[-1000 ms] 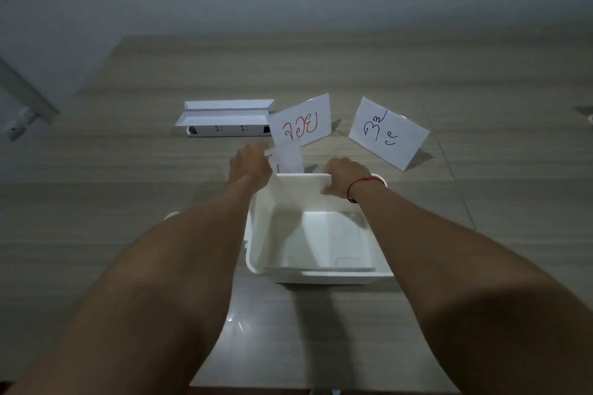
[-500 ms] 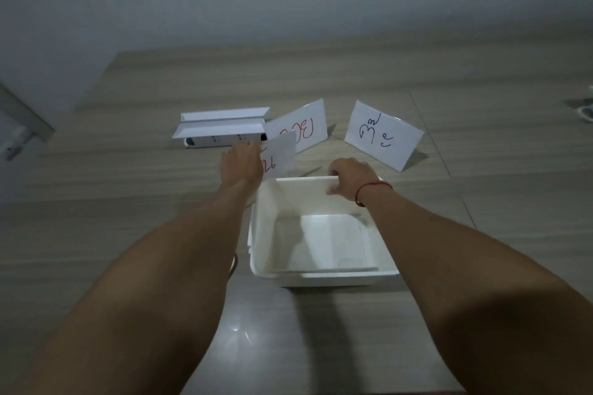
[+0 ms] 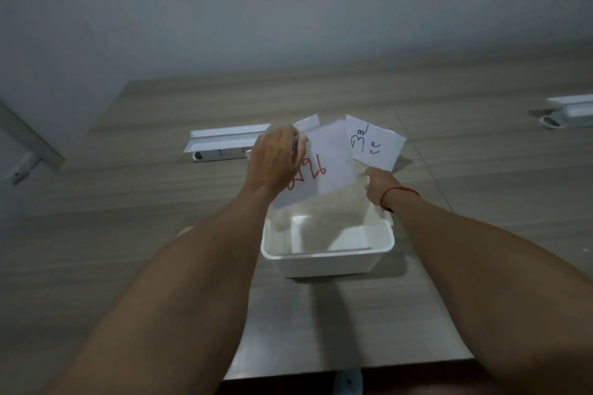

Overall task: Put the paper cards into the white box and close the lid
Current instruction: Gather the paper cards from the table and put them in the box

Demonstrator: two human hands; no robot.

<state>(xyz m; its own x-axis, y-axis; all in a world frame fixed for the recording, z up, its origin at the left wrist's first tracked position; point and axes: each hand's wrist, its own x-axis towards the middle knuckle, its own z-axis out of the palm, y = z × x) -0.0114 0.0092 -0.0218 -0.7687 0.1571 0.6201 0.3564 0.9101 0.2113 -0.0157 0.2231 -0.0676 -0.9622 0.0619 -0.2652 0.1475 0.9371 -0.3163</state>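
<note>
Left hand (image 3: pixel 275 160) holds red-lettered card (image 3: pixel 321 170) apparently tilted.

Dim room; plain grey wall (image 3: pixel 288 3); wood-grain table (image 3: pixel 112 234).

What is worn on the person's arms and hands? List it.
Both forearms are bare, with no sleeves in view. The right hand has a thin red string bracelet around its wrist. The left hand shows no ring, watch or glove.

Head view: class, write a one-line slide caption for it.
Left hand holds a red-lettered card above the open white box; right hand reaches the blue-lettered card.
</note>
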